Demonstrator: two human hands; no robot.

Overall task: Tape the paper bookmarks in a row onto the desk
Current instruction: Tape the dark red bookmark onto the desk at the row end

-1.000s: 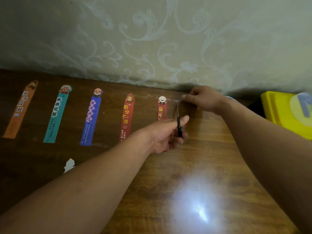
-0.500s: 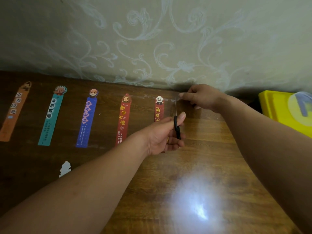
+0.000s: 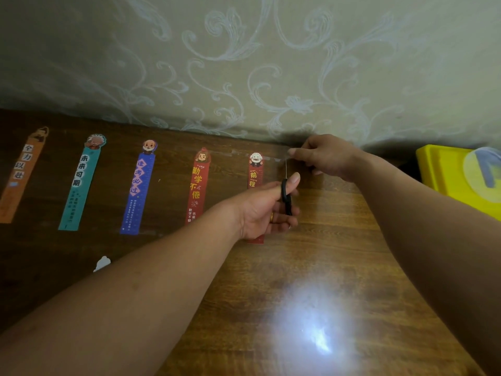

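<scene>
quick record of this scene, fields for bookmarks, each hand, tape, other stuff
bookmarks: five in a row on the desk: orange, teal, blue, red, second red partly hidden
left hand: grips black-handled scissors, blade pointing up at the tape
right hand: pinches the clear tape end
tape: crosses the second red's top
other: yellow box at right; white scrap
</scene>
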